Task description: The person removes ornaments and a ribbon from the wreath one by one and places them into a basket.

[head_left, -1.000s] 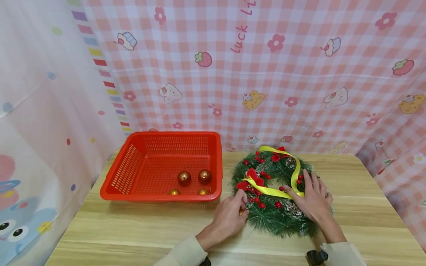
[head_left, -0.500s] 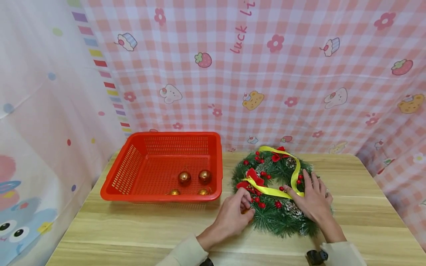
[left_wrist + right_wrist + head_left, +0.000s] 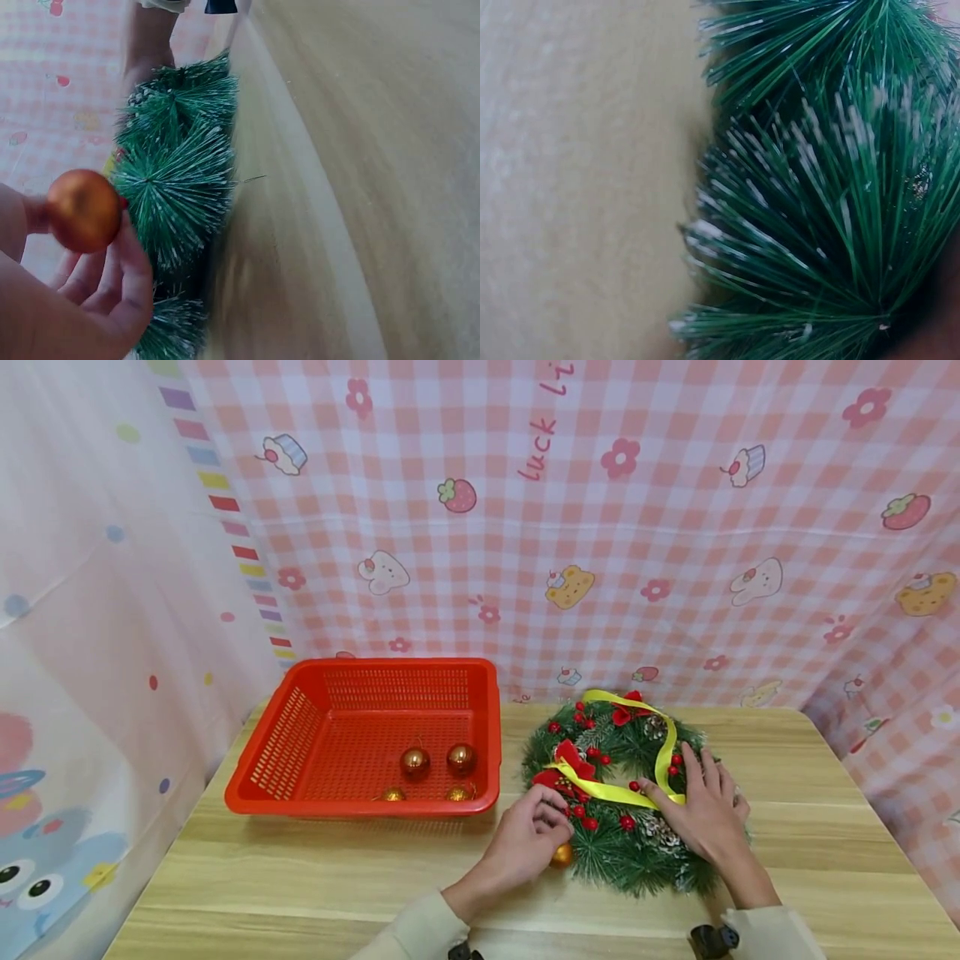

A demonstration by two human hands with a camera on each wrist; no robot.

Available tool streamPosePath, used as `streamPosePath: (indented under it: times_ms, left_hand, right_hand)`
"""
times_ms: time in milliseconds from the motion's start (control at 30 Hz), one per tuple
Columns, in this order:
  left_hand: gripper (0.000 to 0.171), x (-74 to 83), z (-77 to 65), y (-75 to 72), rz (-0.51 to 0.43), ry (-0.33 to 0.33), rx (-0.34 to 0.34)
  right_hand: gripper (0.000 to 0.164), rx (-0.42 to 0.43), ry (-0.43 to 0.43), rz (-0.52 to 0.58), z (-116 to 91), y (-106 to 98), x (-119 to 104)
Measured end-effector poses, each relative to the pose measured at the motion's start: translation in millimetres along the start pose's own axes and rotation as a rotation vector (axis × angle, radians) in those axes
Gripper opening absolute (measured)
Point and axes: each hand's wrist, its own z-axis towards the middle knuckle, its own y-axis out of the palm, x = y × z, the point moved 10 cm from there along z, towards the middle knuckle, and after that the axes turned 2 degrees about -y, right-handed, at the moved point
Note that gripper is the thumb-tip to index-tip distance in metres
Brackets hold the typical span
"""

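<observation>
A person's left hand [image 3: 521,837] holds a shiny orange ball [image 3: 562,857] at the near-left edge of a green wreath [image 3: 637,864], while the right hand [image 3: 707,814] rests on its right side.
The left fingers are curled in close at the ball; whether they grip the ball itself or a loop on it, I cannot tell. The right fingers are spread over the greenery, beside a yellow ribbon [image 3: 618,793] draped across the wreath's red flowers and berries. The wreath lies flat on a wooden desk [image 3: 300,889]. To its left, a red basket [image 3: 360,807] holds four coppery and gold balls [image 3: 415,762]. Pink checked cloth [image 3: 525,560] hangs behind.
</observation>
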Motion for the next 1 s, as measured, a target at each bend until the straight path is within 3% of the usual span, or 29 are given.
streamPosePath:
  times_ms: [133, 300, 400, 767, 1000]
  left_hand:
    - [0.019, 0.1, 1.4, -3.7, 0.033, 0.028, 0.085]
    - [0.019, 6.7, 0.3, -13.5, 0.152, 0.096, 0.232]
    - [0.019, 9.6, 0.0, -17.1, 0.189, 0.116, 0.281]
    - [0.019, 13.0, 6.8, -14.1, 0.111, 0.134, 0.275]
    - [0.014, 7.1, 13.6, -12.1, -0.006, 0.095, 0.25]
  right_hand:
    - [0.101, 0.004, -0.002, -0.002, -0.4, -0.1, -0.1]
    - [0.101, 0.009, -0.002, -0.001, -0.7, -0.2, 0.0]
    - [0.1, 0.009, 0.0, -0.001, -0.8, -0.3, 0.2]
    - [0.099, 0.011, -0.007, 0.004, -1.5, -1.2, -1.2]
    - [0.099, 0.016, -0.01, 0.002, -1.5, -2.0, -1.8]
